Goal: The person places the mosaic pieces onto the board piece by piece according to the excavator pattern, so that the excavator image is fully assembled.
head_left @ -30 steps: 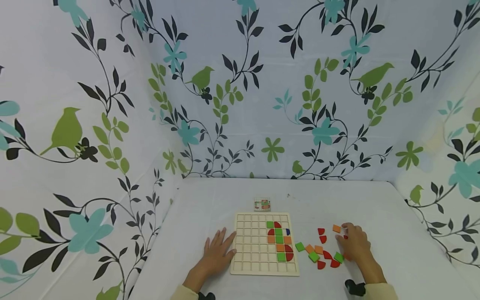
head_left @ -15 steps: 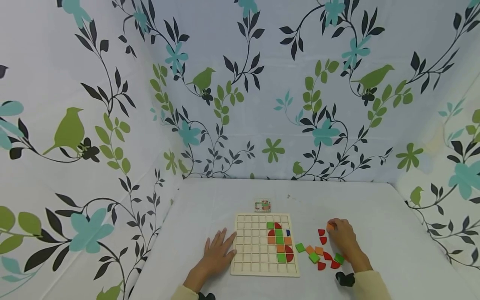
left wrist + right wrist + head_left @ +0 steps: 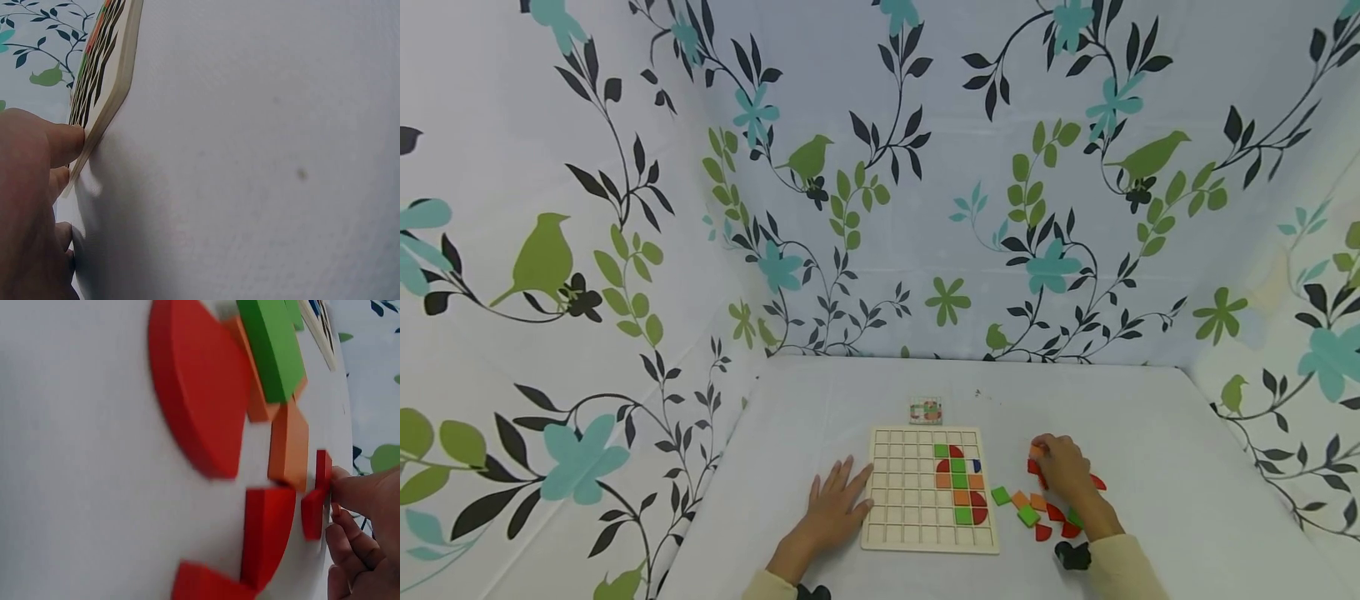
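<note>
My left hand [image 3: 831, 510] lies with fingers spread on the white table, its fingertips and thumb touching the left edge of a wooden grid board [image 3: 928, 547]. Green squares, orange squares and red quarter-rounds fill some cells on the board's right side; one cell shows a blue piece [image 3: 976, 466]. Right of the board, my right hand [image 3: 1067, 471] pinches an orange square tile [image 3: 1037, 451] between thumb and fingers. Just below that tile is a red quarter-round piece [image 3: 1033, 467]. In the right wrist view, the fingers [image 3: 356, 544] partly hide the held tile.
Loose pieces lie between the board and my right forearm, among them a green square [image 3: 1001, 496], an orange square [image 3: 1037, 502] and a red quarter-round [image 3: 1042, 532]. A small pattern card [image 3: 925, 410] sits behind the board. Patterned cloth [image 3: 880, 208] surrounds the table.
My right hand has taken hold of the orange square tile and carried it left, toward the two red pieces. The left hand stays at the board's edge.
</note>
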Motion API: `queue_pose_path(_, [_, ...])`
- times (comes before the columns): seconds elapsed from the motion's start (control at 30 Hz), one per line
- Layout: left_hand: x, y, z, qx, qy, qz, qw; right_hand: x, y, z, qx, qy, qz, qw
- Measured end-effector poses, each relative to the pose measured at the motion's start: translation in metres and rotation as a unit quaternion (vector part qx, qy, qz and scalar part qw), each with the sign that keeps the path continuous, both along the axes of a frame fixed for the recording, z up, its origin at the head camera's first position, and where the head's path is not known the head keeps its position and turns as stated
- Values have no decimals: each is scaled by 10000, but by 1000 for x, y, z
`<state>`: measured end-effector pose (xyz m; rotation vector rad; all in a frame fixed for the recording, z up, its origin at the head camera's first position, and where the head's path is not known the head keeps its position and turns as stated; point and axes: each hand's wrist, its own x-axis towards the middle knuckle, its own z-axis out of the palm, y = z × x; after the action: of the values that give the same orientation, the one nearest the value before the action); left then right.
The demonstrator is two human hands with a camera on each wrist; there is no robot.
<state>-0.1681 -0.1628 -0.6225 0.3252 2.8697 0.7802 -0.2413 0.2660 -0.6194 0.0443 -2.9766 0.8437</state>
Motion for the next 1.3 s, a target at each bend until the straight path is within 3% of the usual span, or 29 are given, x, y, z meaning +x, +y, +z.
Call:
queue_pose_path(0.17, [0, 0, 1, -96, -88, -17, 9999, 2, -20, 0, 210, 20, -23, 9998])
queue_pose_path(0.33, [0, 0, -1, -50, -58, -20, 10000, 6, -48, 5, 322, 90, 214, 9992])
queue_pose_path(0.6, [0, -1, -3, 81, 74, -46, 9999, 33, -97, 19, 279, 223, 1226, 9918])
queue_pose_path(0.73, [-1, -1, -6, 56, 13, 9, 10000, 45, -116, 17, 423, 675, 1886, 9788])
queue_pose_path(0.87, [-3, -1, -12, 23, 21, 95, 9999, 52, -128, 15, 632, 904, 2285, 9673])
queue_pose_path(1.0, [-2, -1, -13, 55, 69, 61, 9999, 57, -134, 16, 718, 926, 2400, 9637])
queue_pose_path(1.3, [0, 0, -3, 126, -3, 24, 9999, 60, -136, 20, 866, 1058, 2357, 9622])
